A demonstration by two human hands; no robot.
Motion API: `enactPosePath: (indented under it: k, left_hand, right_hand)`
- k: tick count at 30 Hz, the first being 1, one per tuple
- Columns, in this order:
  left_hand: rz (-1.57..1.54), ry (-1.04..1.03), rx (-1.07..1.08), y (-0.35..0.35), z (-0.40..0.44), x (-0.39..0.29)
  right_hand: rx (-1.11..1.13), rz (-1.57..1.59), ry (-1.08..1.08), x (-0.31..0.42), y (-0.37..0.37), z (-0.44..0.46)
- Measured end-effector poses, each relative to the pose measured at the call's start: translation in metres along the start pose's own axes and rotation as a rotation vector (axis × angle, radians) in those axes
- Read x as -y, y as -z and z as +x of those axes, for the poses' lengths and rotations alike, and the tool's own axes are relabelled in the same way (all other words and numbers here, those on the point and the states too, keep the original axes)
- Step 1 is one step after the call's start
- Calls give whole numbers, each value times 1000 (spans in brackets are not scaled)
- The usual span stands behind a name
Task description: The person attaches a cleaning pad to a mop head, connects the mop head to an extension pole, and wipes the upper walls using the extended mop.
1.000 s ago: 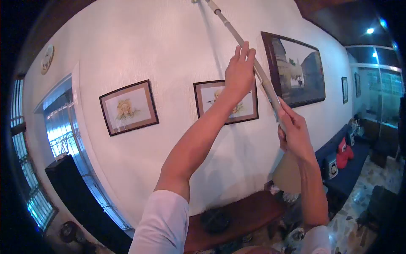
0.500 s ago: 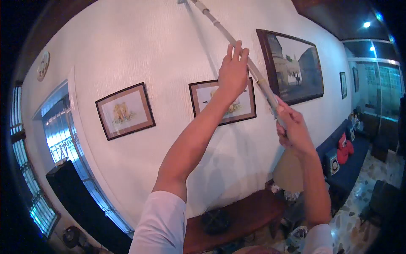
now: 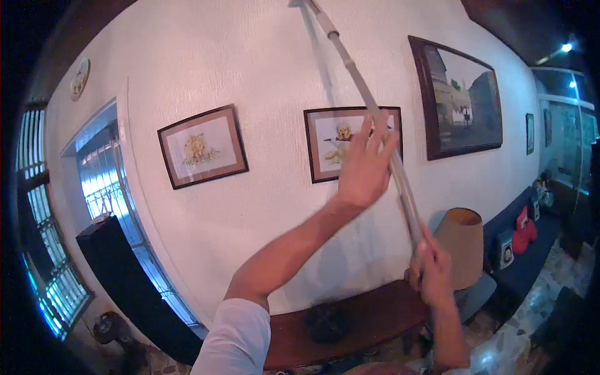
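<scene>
A long, pale jointed pole [image 3: 357,78] slants up along the white wall, and its far end leaves the view at the top edge. My left hand [image 3: 365,172] is partway up the pole, its fingers closed about the shaft. Lower down, my right hand [image 3: 431,262] wraps round the pole near its bottom end, slightly blurred. Close behind my left hand hangs a framed dog picture [image 3: 322,165], partly covered by the hand and the pole.
Another framed picture [image 3: 203,150] hangs to the left, a larger dark-framed one [image 3: 462,106] to the right. Below stand a wooden bench [image 3: 381,312] and a lampshade [image 3: 462,250] near my right hand. A tall black speaker [image 3: 131,287] stands left, a blue sofa [image 3: 500,219] right.
Both hands have moved down with the pole, which stands steeper now. The view has shifted, so the wall pictures sit farther right and the lampshade shows more fully.
</scene>
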State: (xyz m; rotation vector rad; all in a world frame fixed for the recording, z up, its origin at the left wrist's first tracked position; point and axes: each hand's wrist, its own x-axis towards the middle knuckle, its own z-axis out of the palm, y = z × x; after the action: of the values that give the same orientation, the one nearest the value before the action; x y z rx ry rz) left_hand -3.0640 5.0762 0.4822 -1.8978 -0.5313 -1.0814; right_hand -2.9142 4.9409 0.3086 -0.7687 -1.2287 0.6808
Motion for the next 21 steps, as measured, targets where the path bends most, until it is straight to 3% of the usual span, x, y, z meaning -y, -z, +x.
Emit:
enactPosePath:
  k: [5, 12, 21]
  left_hand:
    - [-2, 30, -115, -24, 103, 66]
    - [90, -36, -67, -15, 75, 59]
    - [137, -6, -28, -40, 116, 94]
  right_hand:
    - [131, 238, 38, 62, -13, 124]
    - [293, 557, -114, 41, -16, 92]
    - [350, 674, -109, 32, -33, 166]
